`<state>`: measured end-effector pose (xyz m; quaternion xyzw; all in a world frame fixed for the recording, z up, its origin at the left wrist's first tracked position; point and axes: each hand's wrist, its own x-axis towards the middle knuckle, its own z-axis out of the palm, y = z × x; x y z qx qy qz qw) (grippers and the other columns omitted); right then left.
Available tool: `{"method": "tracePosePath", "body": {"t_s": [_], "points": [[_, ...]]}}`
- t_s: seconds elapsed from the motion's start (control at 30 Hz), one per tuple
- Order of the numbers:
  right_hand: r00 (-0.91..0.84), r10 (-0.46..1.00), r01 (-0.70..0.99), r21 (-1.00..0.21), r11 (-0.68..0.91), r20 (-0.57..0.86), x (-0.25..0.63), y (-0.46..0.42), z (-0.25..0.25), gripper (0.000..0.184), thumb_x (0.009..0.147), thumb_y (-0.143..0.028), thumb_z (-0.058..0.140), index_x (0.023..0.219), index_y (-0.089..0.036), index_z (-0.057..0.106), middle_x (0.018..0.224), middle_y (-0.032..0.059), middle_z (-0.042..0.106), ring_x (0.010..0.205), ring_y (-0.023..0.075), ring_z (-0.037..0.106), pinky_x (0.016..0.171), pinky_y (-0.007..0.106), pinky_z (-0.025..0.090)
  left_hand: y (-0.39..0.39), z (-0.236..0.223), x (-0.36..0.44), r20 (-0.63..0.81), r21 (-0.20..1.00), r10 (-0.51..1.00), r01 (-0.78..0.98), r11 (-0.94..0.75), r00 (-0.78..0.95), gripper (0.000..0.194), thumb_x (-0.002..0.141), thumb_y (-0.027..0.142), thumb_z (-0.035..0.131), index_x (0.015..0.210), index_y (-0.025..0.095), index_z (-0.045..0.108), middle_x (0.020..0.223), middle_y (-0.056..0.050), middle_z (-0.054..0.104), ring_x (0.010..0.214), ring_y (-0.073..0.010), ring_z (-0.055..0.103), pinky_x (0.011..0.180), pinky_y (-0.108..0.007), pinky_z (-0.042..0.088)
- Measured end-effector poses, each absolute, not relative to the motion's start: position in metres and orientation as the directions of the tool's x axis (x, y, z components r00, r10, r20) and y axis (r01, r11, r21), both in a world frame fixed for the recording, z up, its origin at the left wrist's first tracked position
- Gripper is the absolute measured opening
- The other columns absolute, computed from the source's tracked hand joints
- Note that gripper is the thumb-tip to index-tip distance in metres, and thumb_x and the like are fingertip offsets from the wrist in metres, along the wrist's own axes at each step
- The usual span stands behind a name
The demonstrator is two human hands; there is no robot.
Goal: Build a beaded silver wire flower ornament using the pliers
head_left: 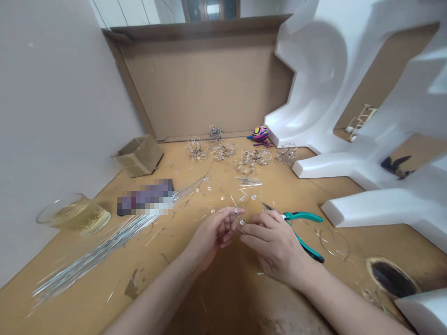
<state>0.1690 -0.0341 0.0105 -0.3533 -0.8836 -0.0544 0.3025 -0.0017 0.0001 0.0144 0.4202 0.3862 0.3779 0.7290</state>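
My left hand pinches a thin wire with small clear beads on it, thumb and fingers pressed together. From the other side, my right hand has its fingers closed on the same beaded wire, its palm facing down. A pair of pliers with teal handles lies beside and partly behind my right hand, its jaws pointing to the far left. Loose clear beads and a small pile of short wire pieces rest just beyond my fingers.
Several coiled wire shapes stand at the back near a colourful ball-like object. A long wire bundle, a glass of yellowish liquid and a cardboard box are at left. White moulded foam borders the right, near a dark hole.
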Motion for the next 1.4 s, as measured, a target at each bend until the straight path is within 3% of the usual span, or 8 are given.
{"method": "tracePosePath", "body": {"t_s": [0.27,0.5,0.57,0.63,0.7,0.8,0.93,1.4], "points": [[-0.577,0.602,0.659,-0.122,0.742,0.552,0.165,-0.034,0.008,0.021,0.070,-0.004,0.047,0.078,-0.019,0.058,0.084,0.0015,0.064,0.084,0.0161,0.049,0.085,0.037,0.035,-0.003,0.011,0.002,-0.118,0.986,0.928,-0.065,0.151,0.353,0.030,0.077,0.037,0.058,0.100,0.019,0.056,0.059,0.007,0.038,0.051,-0.0060,0.032,0.047,-0.019,0.024],[-0.489,0.533,0.589,-0.189,0.786,0.690,0.169,-0.038,0.016,0.027,0.068,-0.006,0.046,0.086,-0.020,0.060,0.112,0.0052,0.057,0.106,0.0216,0.046,0.098,0.047,0.030,0.001,0.008,0.000,-0.015,0.999,0.958,-0.031,0.025,0.285,0.025,0.078,0.040,0.056,0.091,0.020,0.054,0.063,0.006,0.040,0.051,-0.0069,0.030,0.050,-0.020,0.026],[-0.331,0.570,0.580,-0.314,0.751,0.752,0.175,-0.034,0.016,0.036,0.070,-0.007,0.046,0.101,-0.022,0.058,0.114,0.0071,0.054,0.108,0.0218,0.046,0.095,0.045,0.035,0.001,0.006,-0.002,0.011,1.000,0.951,-0.009,-0.009,0.310,0.022,0.081,0.039,0.053,0.091,0.020,0.055,0.065,0.005,0.041,0.053,-0.0074,0.031,0.052,-0.020,0.027],[-0.087,0.694,0.559,-0.541,0.628,0.714,0.181,-0.027,0.016,0.041,0.074,-0.012,0.048,0.114,-0.023,0.051,0.118,0.0089,0.051,0.109,0.0218,0.047,0.091,0.043,0.039,0.000,0.005,-0.004,0.026,1.000,0.932,-0.005,-0.026,0.362,0.019,0.083,0.038,0.051,0.092,0.021,0.056,0.068,0.004,0.043,0.056,-0.0079,0.034,0.055,-0.020,0.029],[0.087,0.844,0.420,-0.788,0.451,0.529,0.184,-0.019,0.014,0.045,0.077,-0.022,0.053,0.121,-0.024,0.044,0.123,0.0100,0.049,0.110,0.0221,0.047,0.089,0.041,0.042,-0.002,0.006,-0.006,0.034,0.999,0.907,-0.002,-0.036,0.421,0.018,0.084,0.036,0.050,0.093,0.022,0.057,0.071,0.003,0.045,0.057,-0.0083,0.035,0.056,-0.020,0.030],[0.039,0.981,0.104,-0.977,0.184,0.188,0.185,-0.012,0.013,0.053,0.074,-0.033,0.060,0.122,-0.023,0.043,0.124,0.0107,0.051,0.108,0.0214,0.051,0.089,0.039,0.043,-0.005,0.008,-0.007,0.044,0.998,0.869,0.020,-0.062,0.493,0.018,0.084,0.034,0.050,0.093,0.021,0.059,0.071,0.003,0.047,0.057,-0.0086,0.036,0.055,-0.021,0.031],[-0.109,0.994,-0.050,-0.999,0.009,0.014,0.184,-0.013,0.016,0.047,0.071,-0.036,0.064,0.114,-0.021,0.053,0.111,0.0087,0.060,0.101,0.0202,0.056,0.091,0.037,0.040,-0.004,0.007,-0.007,0.059,0.995,0.859,0.041,-0.093,0.508,0.018,0.085,0.033,0.049,0.092,0.021,0.059,0.072,0.002,0.048,0.060,-0.0096,0.039,0.058,-0.021,0.033],[-0.151,0.986,-0.122,-0.991,0.057,0.075,0.185,-0.014,0.014,0.036,0.076,-0.032,0.061,0.109,-0.022,0.053,0.094,0.0050,0.063,0.082,0.0156,0.060,0.081,0.035,0.043,0.002,0.002,-0.008,0.023,0.997,0.885,0.052,-0.054,0.464,0.020,0.083,0.035,0.050,0.095,0.020,0.057,0.068,0.004,0.046,0.055,-0.0082,0.035,0.055,-0.022,0.029]]}}
